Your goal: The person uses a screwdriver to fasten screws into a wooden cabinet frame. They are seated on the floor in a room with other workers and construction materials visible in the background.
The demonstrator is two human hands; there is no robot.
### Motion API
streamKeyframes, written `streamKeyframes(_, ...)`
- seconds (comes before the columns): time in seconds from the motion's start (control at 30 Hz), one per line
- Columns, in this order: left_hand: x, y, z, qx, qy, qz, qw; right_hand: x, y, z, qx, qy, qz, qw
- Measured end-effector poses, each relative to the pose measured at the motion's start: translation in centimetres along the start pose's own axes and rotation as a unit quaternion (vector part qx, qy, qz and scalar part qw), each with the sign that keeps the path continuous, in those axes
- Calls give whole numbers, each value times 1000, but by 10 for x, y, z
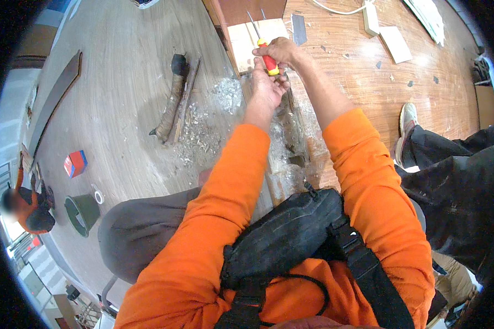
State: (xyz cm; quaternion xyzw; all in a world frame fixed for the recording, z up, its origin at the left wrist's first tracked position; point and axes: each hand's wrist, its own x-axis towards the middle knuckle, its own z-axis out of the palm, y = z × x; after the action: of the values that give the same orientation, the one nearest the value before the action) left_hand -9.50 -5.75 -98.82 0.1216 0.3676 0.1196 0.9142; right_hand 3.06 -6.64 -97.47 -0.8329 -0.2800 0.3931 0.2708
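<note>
Right hand (279,52): wrapped around the red-and-yellow handle of a screwdriver (269,61), fingers closed on it, knuckles up
Left hand (267,88): palm raised just below the handle, fingers curled up toward its yellow butt — touching it or nearly so; whether it truly grips I cannot tell
Screwdriver: held between both hands above the floor, its thin metal shaft running up and left from the handle, the tip over a pale wood block (252,38)
Block: lies flat by the edge of a brown panel (247,10), at the seam where grey flooring (121,98) meets reddish-brown boards (368,82)
Seam: a rough, broken strip (291,142) runs down from the hands toward the person's lap, pale chips and dust (214,115) scattered to its left
Nearby: a dark wrapped tool (170,104) lying on the grey flooring, well apart from the hands; a red box (75,163), a green bucket (82,214) and a tape roll (97,194) farther left
Others: a second person's dark trousers (455,181) and shoe (407,118) at the right; another person in orange (27,205) at the far left edge
Step in hand: seemingly setting the tip against the block, left palm ready behind the handle — prying or chiselling rather than turning
Next move calls for: a steady tip, push along the shaft's line, left fingers clear of the blade
</note>
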Motion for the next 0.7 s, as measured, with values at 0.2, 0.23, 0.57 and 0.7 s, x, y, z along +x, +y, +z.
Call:
streamKeyframes(0.2, 6, 2, -12, -110, -55, 35, 992, -2, 11, 4, 262, -86, 32, 961)
streamKeyframes(0.23, 8, 5, -19, -106, -69, 6, 992, -4, 8, 2, 333, -120, 33, 935)
streamKeyframes(0.57, 8, -1, -6, -19, 68, 78, 994, -1, -5, 12, 175, -65, 33, 982)
streamKeyframes(0.7, 12, 2, -30, -22, -9, 54, 998, 26, 9, -4, 434, 34, 52, 899)
